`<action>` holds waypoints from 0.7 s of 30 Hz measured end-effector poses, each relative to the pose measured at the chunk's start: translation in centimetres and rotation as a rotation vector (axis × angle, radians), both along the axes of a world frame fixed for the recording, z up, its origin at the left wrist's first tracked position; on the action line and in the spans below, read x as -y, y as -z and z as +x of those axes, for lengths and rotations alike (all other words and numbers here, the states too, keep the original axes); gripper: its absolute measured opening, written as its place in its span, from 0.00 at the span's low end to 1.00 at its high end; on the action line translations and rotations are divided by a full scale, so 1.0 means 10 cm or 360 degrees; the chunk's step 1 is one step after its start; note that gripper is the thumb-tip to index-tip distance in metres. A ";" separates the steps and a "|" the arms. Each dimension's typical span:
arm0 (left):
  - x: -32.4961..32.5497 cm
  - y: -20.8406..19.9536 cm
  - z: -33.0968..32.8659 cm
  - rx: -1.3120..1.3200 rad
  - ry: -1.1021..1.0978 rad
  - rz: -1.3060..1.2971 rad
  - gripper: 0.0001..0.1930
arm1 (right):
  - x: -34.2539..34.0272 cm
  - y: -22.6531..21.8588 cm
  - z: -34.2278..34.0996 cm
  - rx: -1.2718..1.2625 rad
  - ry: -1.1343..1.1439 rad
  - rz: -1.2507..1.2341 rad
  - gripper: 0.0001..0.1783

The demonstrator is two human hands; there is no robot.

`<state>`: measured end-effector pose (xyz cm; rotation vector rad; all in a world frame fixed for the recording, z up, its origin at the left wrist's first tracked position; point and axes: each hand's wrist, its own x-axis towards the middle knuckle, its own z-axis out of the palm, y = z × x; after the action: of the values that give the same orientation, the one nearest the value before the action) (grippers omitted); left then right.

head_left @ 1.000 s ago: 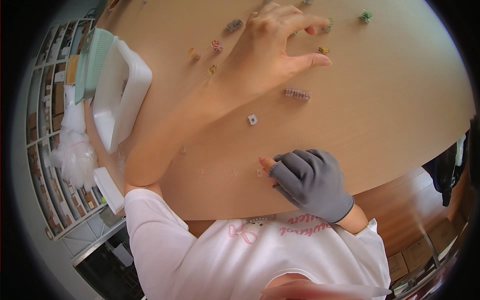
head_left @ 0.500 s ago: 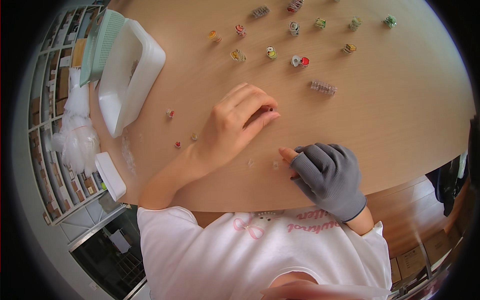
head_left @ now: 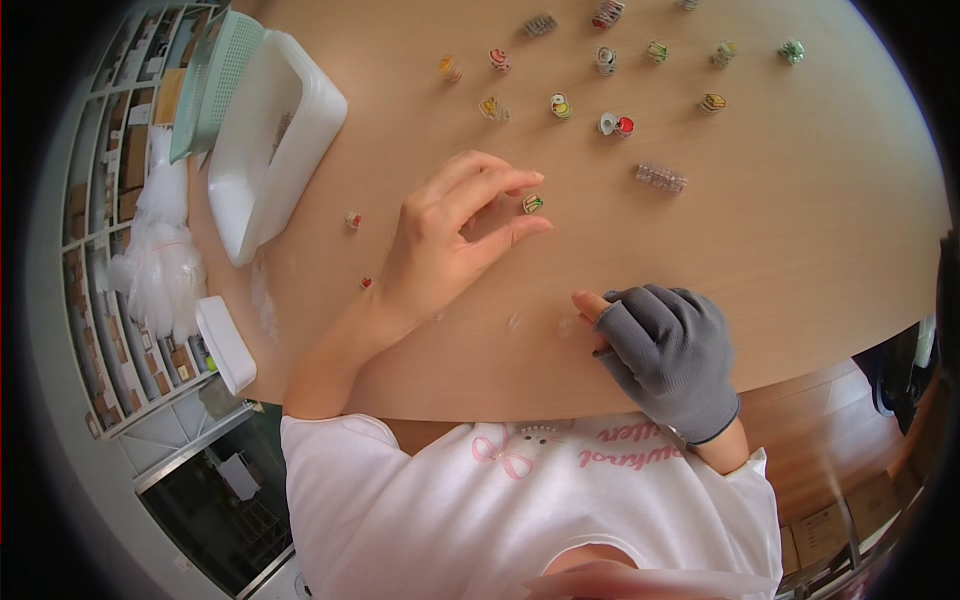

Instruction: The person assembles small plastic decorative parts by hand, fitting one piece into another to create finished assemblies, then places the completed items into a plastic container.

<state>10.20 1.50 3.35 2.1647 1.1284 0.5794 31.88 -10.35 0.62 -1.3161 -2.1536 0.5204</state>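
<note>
My bare left hand [head_left: 435,225] is over the middle of the table, thumb and forefinger apart. Between their tips is a small green-and-white charm-like piece [head_left: 533,204], with a gap on both sides. My right hand [head_left: 665,345], in a grey fingerless glove, rests closer to me with its fingers curled in; whatever it may hold is hidden. Faint clear bits [head_left: 514,321] lie between the hands. A small red piece [head_left: 366,283] is beside my left forearm, and a red-and-white one [head_left: 353,220] lies farther left.
Several small stacks of colourful pieces stand at the far side, among them a yellow one [head_left: 561,105] and a red-and-white pair [head_left: 617,125]. A clear ridged stack [head_left: 661,178] lies nearer. At left are a white bin [head_left: 318,105], a green basket [head_left: 222,75] and a small white tray [head_left: 228,345].
My left thumb and fingers have spread apart, and the green-and-white piece now shows between them. My right hand keeps its curl. The whole view has shifted slightly.
</note>
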 end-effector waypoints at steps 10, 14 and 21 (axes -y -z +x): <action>0.12 0.20 -0.03 0.0177 -0.0103 0.0044 0.10 | 0.04 0.03 -0.01 -0.0018 0.0001 0.0032 0.26; -0.16 -0.07 0.17 0.0080 0.0031 0.0426 0.10 | 0.02 0.02 -0.02 0.0037 0.0004 0.0079 0.24; -0.90 -0.15 0.62 0.0131 0.0194 0.0647 0.08 | 0.01 0.04 -0.04 0.0008 0.0023 0.0150 0.22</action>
<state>16.44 10.55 4.80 2.5030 0.8841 0.8957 31.51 -10.43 0.24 -1.2817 -2.1440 0.4049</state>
